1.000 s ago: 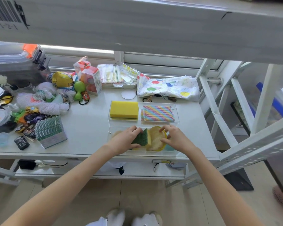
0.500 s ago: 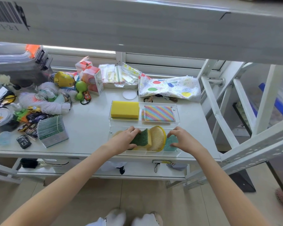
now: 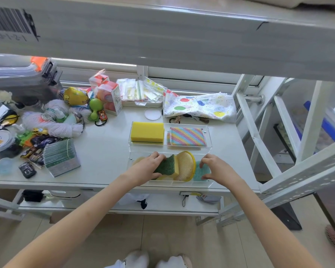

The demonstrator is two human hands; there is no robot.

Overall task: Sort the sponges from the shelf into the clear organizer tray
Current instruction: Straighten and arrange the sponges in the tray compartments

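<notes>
The clear organizer tray point(image 3: 208, 136) sits on the white shelf, right of centre. Its far row holds a yellow block sponge point(image 3: 147, 131) and a rainbow-striped sponge point(image 3: 186, 136). In the near row, a green-and-yellow scouring sponge point(image 3: 165, 165) stands on edge beside a yellow mesh oval sponge point(image 3: 186, 165), with a teal sponge point(image 3: 198, 172) at the right end. My left hand point(image 3: 146, 167) grips the green scouring sponge. My right hand point(image 3: 216, 168) has its fingers curled on the teal sponge.
Clutter fills the shelf's left side: a banded card stack point(image 3: 61, 157), white yarn point(image 3: 54, 125), toy cars, a green toy point(image 3: 94, 109), red boxes point(image 3: 109, 97). A polka-dot cloth point(image 3: 199, 107) lies behind the tray. A shelf beam point(image 3: 162, 39) hangs overhead; a white frame point(image 3: 306, 171) rises at right.
My right hand left the mesh oval sponge and moved right onto the teal sponge. The oval sponge now stands uncovered. My left hand stayed on the green sponge.
</notes>
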